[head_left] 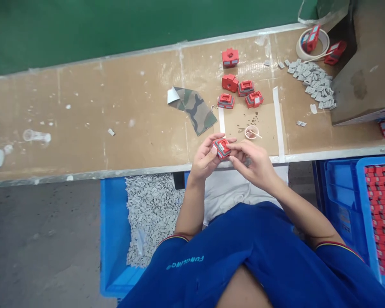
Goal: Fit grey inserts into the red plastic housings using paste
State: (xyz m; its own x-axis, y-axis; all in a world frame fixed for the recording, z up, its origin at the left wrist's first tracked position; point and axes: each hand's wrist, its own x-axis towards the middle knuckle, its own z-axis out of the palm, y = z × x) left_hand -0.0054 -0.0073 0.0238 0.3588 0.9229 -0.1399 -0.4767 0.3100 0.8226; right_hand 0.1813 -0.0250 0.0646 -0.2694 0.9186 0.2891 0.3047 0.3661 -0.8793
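Over the table's front edge, my left hand (207,157) is closed around a small red and grey plastic toy vehicle part (222,148), its thumb on the near side. My right hand (252,160) is closed at the right side of the same part, with the index fingertip on its top and the thumb low beside it. A light grey piece shows on top of the part. Just beyond my hands stands a small round cup (252,132) with a thin white stick in it. Several similar red parts (226,101) lie farther back.
A camouflage cloth (197,109) lies left of the red parts. Grey plastic pieces (312,81) are heaped at right near a tape roll (324,40) and a cardboard box (365,64). Below the table are a blue bin (113,239) of grey pieces and a blue crate (365,205) of red parts.
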